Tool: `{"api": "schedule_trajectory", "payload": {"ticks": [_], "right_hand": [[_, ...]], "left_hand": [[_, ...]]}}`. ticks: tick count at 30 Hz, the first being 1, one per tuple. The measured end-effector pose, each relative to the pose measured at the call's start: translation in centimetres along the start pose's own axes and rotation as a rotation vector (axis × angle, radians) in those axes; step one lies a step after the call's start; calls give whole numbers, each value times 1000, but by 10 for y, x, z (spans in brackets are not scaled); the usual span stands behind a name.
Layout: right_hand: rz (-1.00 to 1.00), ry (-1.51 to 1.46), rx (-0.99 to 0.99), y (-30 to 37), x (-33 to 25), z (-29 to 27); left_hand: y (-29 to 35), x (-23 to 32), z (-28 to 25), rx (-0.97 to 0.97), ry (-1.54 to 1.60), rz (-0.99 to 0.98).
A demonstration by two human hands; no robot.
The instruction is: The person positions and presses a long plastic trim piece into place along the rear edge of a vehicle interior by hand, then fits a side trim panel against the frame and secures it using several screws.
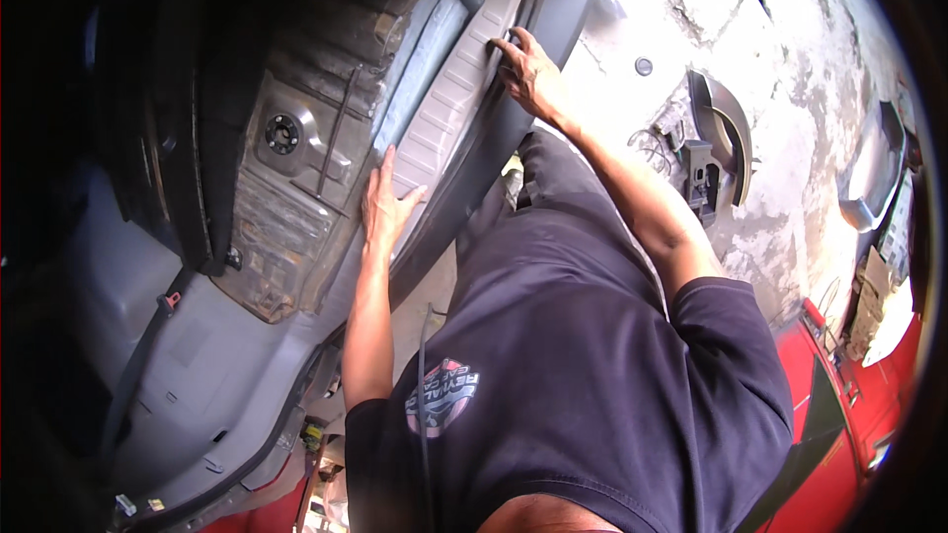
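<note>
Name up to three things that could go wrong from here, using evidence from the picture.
1. The right hand has its fingers at the outer edge of the ribbed grey panel; they could get pinched if it shifts.
2. The left hand might slip against a panel edge and be scraped.
3. The curved dark part on the floor might be stepped on.

The left hand [385,205] lay with fingers extended at the inner edge of a ribbed grey panel [446,99] in a vehicle, while the right hand [535,77] bent its fingers at the panel's outer edge. Curved dark trim [733,128] and a round cap [644,66] lay on the pale ground [622,118].
</note>
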State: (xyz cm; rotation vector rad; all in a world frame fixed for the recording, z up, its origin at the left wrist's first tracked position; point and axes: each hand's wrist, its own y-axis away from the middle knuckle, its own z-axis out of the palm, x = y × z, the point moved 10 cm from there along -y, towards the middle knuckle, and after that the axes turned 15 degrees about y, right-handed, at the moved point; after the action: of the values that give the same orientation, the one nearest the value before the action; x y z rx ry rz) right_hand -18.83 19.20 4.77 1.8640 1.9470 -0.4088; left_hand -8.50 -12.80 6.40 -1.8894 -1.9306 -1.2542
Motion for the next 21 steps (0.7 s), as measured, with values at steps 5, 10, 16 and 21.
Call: {"api": "schedule_trajectory", "payload": {"ticks": [5, 10, 16, 21], "right_hand": [[181, -307, 46, -8, 12, 7], [498, -724, -106, -5, 26, 36], [563, -795, -38, 5, 45, 64], [594, -787, -53, 12, 37, 56]], "left_hand": [[-19, -7, -6, -52, 344, -9], [-29, -24, -3, -125, 545, -100], [-33, -17, 2, -148, 417, -93], [-27, -12, -2, -141, 193, -30]]}}
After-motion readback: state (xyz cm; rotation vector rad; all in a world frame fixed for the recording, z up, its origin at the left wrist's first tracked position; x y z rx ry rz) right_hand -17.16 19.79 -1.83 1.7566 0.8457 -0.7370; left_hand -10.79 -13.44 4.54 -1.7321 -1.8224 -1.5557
